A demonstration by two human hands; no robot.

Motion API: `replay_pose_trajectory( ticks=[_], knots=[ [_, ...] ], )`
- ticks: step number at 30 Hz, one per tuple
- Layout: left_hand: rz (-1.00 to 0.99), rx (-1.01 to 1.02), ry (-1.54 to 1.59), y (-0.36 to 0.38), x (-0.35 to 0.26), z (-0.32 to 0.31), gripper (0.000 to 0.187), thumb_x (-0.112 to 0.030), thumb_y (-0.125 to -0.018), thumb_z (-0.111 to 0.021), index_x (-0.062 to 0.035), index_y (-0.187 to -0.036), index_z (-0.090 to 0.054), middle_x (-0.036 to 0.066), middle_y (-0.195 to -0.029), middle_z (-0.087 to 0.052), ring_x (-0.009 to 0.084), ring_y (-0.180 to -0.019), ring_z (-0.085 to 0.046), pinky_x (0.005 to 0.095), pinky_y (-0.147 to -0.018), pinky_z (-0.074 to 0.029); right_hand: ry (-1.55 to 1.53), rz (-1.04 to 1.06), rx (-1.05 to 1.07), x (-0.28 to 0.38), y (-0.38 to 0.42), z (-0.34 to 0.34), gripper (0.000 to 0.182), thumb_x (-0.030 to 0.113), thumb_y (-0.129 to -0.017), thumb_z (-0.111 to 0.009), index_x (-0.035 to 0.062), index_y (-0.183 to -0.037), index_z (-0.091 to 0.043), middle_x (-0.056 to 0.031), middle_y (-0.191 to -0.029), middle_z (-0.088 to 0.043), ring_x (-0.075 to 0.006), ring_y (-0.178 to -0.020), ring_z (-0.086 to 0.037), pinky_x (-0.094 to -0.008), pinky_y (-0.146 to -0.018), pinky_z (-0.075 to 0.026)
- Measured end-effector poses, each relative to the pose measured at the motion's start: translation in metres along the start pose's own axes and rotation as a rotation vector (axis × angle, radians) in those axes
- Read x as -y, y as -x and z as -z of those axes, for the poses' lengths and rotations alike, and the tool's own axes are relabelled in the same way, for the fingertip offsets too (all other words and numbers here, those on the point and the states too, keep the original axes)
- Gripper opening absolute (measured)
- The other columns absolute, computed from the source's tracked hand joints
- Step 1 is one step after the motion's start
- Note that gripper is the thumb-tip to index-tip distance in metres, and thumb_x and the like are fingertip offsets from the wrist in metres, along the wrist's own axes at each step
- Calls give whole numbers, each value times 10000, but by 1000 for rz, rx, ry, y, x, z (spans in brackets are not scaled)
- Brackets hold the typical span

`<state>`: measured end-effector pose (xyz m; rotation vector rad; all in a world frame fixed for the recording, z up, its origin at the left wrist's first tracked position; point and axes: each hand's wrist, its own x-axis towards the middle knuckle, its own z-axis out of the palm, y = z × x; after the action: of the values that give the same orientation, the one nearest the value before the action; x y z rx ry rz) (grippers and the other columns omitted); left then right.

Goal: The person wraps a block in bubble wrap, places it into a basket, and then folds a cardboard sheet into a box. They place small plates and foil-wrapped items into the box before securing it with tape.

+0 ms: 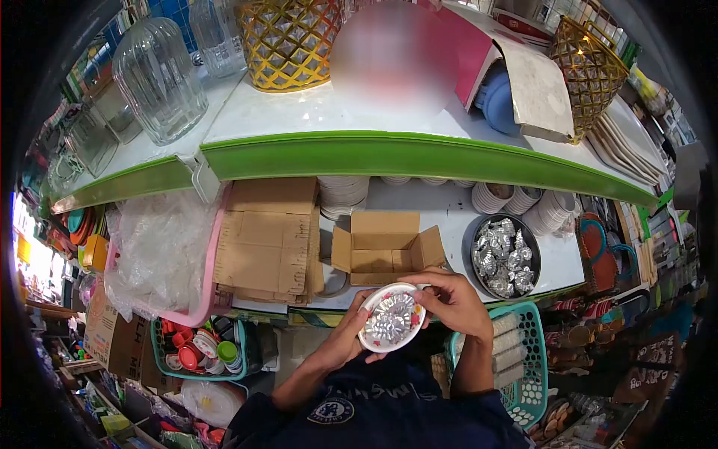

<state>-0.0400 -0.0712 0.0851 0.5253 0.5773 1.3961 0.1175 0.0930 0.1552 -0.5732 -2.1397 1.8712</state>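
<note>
A small white bowl (416,319) with red flowers is held in front of my chest, tilted so its inside faces me. My left hand (342,338) is closed around its left side, thumb at the rim. On the upper right edge, my right hand (452,301) grips the same bowl between thumb and fingers. Inside lies a shiny silver foil-like piece (390,317) with a ribbed, petal-like shape. Just beyond the bowl stands an open cardboard box (384,241). To the right, a dark round pan (535,251) holds several similar silver pieces (502,258).
Flattened cardboard (265,251) is stacked left of the box, beside a pink tub (213,262) of clear plastic bags. Stacked white bowls (550,213) stand at the back right. Teal baskets (535,359) sit below on both sides. A green-edged shelf (404,156) overhangs the work surface.
</note>
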Motion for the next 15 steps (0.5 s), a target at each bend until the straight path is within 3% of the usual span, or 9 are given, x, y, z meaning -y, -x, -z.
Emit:
replay_pose_trajectory(
  ticks=[7, 9, 14, 15],
  knots=[
    [-211, -167, -73, 0, -17, -18, 552, -276, -1057, -370, -62, -1530, -184, 149, -1338, -485, 200, -816, -615, 313, -579, -513, -320, 103, -147, -16, 0, -13, 316, 10, -951, -564, -52, -1261, -545, -95, -1054, -569, -147, -831, -653, -263, -598, -617],
    [-294, -196, -78, -1, -18, -15, 648, -332, -1027, -433, -30, -1533, -161, 182, -1409, -452, 240, -1004, -625, 322, -532, -534, -366, 114, -171, -20, -1, -18, 322, 13, -951, -562, -54, -1264, -530, -95, -1054, -561, -155, -845, -653, -267, -575, -607],
    [-318, -203, -68, -1, -26, -17, 672, -349, -1025, -440, -16, -1532, -152, 185, -1407, -457, 232, -994, -630, 313, -530, -536, -557, 131, -215, -25, 0, -27, 385, 87, -954, -558, -50, -1303, -468, -115, -1102, -620, -168, -876, -665, -290, -586, -606],
    [-325, -190, -50, -2, -27, -18, 602, -282, -1046, -383, -34, -1539, -142, 171, -1374, -475, 208, -902, -617, 304, -543, -526, -557, 132, -215, -25, 0, -28, 385, 87, -954, -558, -50, -1303, -468, -115, -1102, -620, -168, -876, -665, -290, -586, -606]
  ],
)
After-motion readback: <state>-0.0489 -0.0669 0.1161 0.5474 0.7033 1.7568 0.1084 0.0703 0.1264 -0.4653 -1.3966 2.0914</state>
